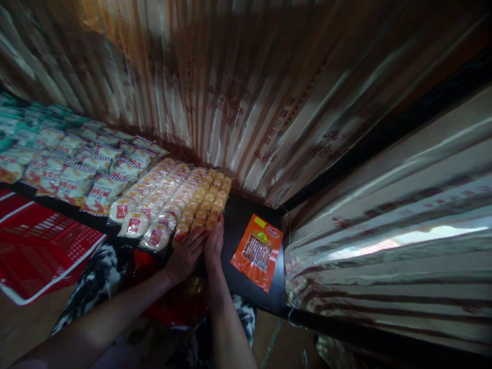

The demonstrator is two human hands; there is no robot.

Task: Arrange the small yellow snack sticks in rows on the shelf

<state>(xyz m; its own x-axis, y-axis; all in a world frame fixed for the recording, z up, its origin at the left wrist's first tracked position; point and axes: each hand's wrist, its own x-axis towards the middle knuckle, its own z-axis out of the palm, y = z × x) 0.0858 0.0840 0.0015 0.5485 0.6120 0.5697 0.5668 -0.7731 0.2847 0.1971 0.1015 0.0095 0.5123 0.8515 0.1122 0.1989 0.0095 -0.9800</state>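
Rows of small yellow-wrapped packs [205,197] lie on the black shelf. My left hand [187,254] rests against their front edge, its fingers extended and lying flat. Upright at the right front corner of the packs is my right hand [214,243], palm turned toward them and fingers stretched out. The two hands nearly meet at the fingertips. Left of the yellow packs are round white packs with red labels [135,224]. An orange pouch with a clear window [258,252] lies flat to the right of my right hand, apart from it.
White-and-blue bags [103,192] and green bags [36,120] fill the shelf's left part. A red basket [49,246] stands at lower left. Striped plastic sheeting [215,77] hangs behind and at right, with a dark bar [338,169] slanting across.
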